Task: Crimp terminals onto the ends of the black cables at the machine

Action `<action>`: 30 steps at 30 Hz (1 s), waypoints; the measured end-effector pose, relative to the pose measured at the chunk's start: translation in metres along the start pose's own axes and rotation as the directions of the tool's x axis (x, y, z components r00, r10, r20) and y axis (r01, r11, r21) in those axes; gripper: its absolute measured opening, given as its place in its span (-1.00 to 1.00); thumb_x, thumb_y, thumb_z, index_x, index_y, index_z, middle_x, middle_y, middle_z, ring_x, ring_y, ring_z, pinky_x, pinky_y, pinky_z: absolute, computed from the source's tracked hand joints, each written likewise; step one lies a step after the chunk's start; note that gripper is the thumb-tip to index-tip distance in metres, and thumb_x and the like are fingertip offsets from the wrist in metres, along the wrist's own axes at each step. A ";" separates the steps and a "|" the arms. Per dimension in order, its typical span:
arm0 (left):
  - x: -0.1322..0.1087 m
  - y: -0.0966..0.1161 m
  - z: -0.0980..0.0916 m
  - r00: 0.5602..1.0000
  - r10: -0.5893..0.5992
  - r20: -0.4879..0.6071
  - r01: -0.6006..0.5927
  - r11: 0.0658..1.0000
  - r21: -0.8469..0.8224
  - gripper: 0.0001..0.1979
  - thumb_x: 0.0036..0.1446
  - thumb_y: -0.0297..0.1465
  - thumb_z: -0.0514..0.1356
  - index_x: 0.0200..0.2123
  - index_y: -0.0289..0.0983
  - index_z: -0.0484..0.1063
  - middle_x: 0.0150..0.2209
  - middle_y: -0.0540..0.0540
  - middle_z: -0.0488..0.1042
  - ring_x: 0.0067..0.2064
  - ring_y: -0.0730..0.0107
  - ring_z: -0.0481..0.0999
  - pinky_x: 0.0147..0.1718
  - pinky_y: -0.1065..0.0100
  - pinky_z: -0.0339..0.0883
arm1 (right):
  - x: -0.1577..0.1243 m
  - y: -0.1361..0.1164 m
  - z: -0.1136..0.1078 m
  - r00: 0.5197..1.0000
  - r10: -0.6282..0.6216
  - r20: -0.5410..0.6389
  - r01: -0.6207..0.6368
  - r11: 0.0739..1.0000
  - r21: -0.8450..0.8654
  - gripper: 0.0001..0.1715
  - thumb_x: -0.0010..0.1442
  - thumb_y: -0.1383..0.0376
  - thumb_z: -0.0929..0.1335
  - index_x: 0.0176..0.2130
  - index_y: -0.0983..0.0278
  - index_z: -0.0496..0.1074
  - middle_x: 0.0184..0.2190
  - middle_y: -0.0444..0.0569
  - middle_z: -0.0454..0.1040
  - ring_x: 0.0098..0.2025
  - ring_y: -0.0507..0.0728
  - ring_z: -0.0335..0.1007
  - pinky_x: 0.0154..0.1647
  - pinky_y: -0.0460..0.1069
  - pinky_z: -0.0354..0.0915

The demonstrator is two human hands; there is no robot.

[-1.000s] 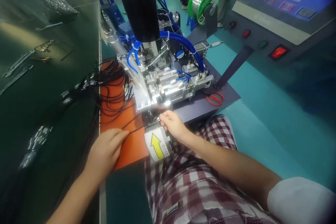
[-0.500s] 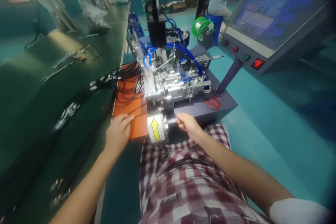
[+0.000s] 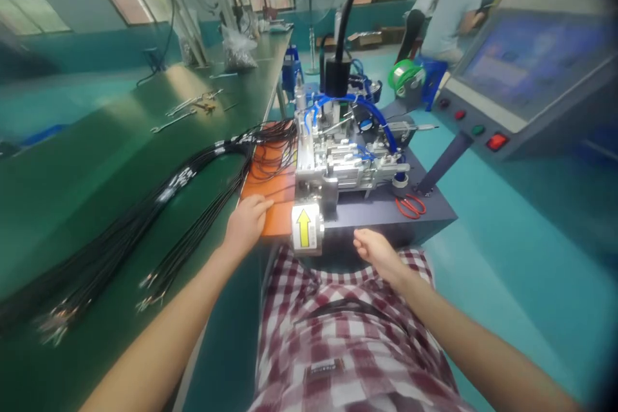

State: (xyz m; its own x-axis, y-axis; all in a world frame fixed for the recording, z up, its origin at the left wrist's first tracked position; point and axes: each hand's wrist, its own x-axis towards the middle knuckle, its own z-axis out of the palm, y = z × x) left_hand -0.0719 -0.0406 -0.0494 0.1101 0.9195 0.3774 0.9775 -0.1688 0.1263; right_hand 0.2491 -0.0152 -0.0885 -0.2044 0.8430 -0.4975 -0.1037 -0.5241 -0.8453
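Note:
My left hand (image 3: 247, 224) rests at the near edge of the orange mat (image 3: 277, 225), thumb and fingers pinched on a thin black cable (image 3: 284, 201) that runs toward the machine's front. To the right, my right hand (image 3: 378, 251) hovers off the dark machine base, its fingers closed; whatever they hold is too small to make out. Between the hands sits a whitish cylinder with a yellow arrow label (image 3: 303, 228). Behind it stands the metal machine (image 3: 345, 170) with blue air tubes. A bundle of black cables (image 3: 275, 135) lies across the mat's far part.
More cables (image 3: 193, 206) spread over the green table (image 3: 120, 219), near wrenches (image 3: 174, 121) and a clear bag (image 3: 239, 51). Red-handled scissors (image 3: 410, 206) lie on the base (image 3: 386, 211). A control screen (image 3: 512, 64) stands at right, a green spool (image 3: 405, 77) behind. People (image 3: 449, 13) are further back.
The view has swung left and up, so the scene appears shifted right. My right hand has drawn away from the machine's front, toward the right. My left hand keeps its place on the mat.

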 end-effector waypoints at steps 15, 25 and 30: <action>0.053 -0.032 0.023 0.999 0.041 -0.017 -0.042 0.998 -0.045 -0.65 0.32 -0.24 0.19 0.09 -0.26 0.43 0.11 -0.18 0.46 0.06 0.14 0.51 0.01 0.02 0.47 | -0.013 0.010 -0.007 0.998 0.057 -0.027 -0.058 0.998 -0.016 -0.60 -0.05 0.10 0.47 -0.53 0.27 0.26 -0.59 -0.21 0.29 -0.59 -0.10 0.04 -0.54 -0.13 -0.07; 0.054 -0.012 0.015 0.999 -0.038 0.011 0.037 0.999 0.032 -0.66 0.32 -0.25 0.21 0.09 -0.25 0.43 0.10 -0.19 0.47 0.02 0.20 0.52 -0.01 0.05 0.48 | -0.016 0.016 -0.017 0.996 0.083 -0.018 -0.084 0.994 -0.074 -0.41 -0.17 -0.12 0.46 -0.54 0.23 0.18 -0.63 -0.29 0.11 -0.59 -0.09 -0.11 -0.53 -0.12 -0.18; 0.015 -0.027 -0.026 0.974 -0.222 0.039 0.217 0.970 0.111 -0.72 0.34 -0.30 0.17 0.05 -0.28 0.42 0.02 -0.17 0.49 -0.06 0.26 0.54 -0.09 0.14 0.49 | -0.012 0.004 -0.024 0.997 0.082 -0.008 -0.082 0.985 -0.149 -0.39 -0.10 -0.15 0.46 -0.53 0.23 0.18 -0.60 -0.26 0.13 -0.55 -0.05 -0.08 -0.49 -0.09 -0.07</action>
State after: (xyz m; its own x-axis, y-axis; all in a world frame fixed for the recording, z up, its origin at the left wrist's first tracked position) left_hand -0.1012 -0.0314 -0.0230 -0.1028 0.9470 0.3042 0.9919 0.0747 0.1026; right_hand 0.2744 -0.0243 -0.0902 -0.2040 0.7982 -0.5668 0.0599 -0.5678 -0.8210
